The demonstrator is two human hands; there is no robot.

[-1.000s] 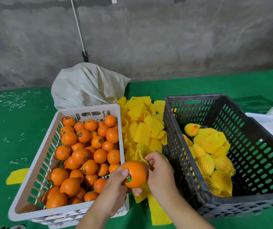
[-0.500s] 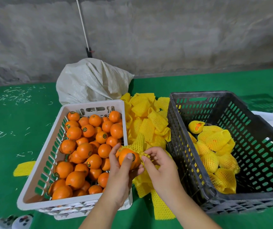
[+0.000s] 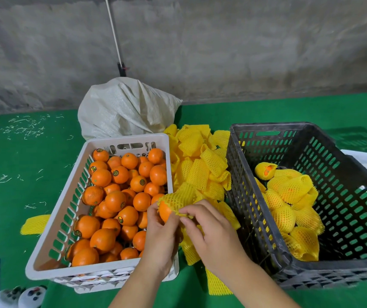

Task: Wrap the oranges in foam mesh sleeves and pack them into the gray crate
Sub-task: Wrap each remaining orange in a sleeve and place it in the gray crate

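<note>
My left hand point(image 3: 160, 238) grips an orange point(image 3: 164, 211) over the near right corner of the white crate point(image 3: 51, 232), which is full of bare oranges point(image 3: 120, 192). A yellow foam mesh sleeve point(image 3: 179, 197) covers most of that orange. My right hand point(image 3: 209, 232) pinches the sleeve's lower edge between thumb and forefinger. A pile of loose yellow sleeves point(image 3: 200, 165) lies between the two crates. The gray crate point(image 3: 267, 236) on the right holds several wrapped oranges point(image 3: 289, 203).
A white woven sack point(image 3: 124, 110) stands behind the white crate against the concrete wall. A stray sleeve point(image 3: 34, 223) lies on the green cloth left of the white crate. White objects sit at the bottom left corner and at the right edge.
The bare orange went into a sleeve over the last second. The mesh now covers most of it, pulled down by my right hand. The camera view drifted slightly.
</note>
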